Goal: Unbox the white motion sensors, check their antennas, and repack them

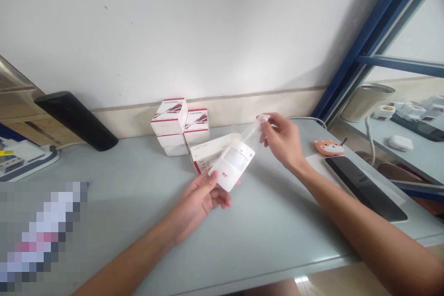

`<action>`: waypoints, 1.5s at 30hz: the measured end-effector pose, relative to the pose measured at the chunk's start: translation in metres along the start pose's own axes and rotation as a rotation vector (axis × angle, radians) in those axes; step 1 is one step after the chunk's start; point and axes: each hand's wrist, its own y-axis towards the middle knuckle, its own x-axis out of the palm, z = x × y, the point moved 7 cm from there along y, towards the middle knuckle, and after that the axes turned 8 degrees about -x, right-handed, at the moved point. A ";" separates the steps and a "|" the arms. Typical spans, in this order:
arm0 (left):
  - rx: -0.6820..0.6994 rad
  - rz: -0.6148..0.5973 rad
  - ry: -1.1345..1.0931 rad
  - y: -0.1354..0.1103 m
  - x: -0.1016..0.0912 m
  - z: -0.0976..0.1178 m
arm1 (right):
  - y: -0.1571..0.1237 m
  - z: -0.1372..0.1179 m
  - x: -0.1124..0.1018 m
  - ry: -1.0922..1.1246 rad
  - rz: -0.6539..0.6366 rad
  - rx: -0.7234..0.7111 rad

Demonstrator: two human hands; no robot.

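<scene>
A smooth grey-green surface [138,203] runs along a pale wall [208,32] with a strip of beige tile [270,107] at its foot. At the right stands a blue frame [367,41] with glass; a can [366,101] and white plugs [385,111] show in it, whether reflected or behind it I cannot tell.

Above the middle of the surface, the left hand [201,194] holds a white sensor [229,173], thumb on its face and fingers beneath. The right hand [280,138] pinches a clear plastic bag [255,132] at the sensor's upper end. Just behind lies a white box [206,148], near small white-and-red boxes [169,122] stacked close to the wall.

A black phone [364,189] lies at the right, near an orange animal-faced case [329,148]. At the left, a long black object [78,120] leans by the wall; a pixelated patch hides the near corner.
</scene>
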 end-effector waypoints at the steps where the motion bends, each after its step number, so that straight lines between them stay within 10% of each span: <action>1: -0.004 0.004 -0.011 0.000 -0.001 0.000 | 0.004 0.008 -0.005 0.024 0.041 0.032; 6: -0.039 -0.108 -0.068 -0.004 0.005 0.004 | 0.016 0.053 -0.037 0.195 0.358 0.253; 13: -0.123 -0.254 -0.178 -0.007 0.005 0.004 | 0.005 0.090 -0.034 0.063 0.350 0.452; 36: -0.179 -0.159 -0.279 0.002 0.003 -0.005 | 0.014 0.103 -0.028 -0.522 -0.040 0.208; 45: -0.182 -0.216 -0.324 0.005 -0.002 -0.007 | -0.005 0.033 -0.003 -0.402 0.030 -0.156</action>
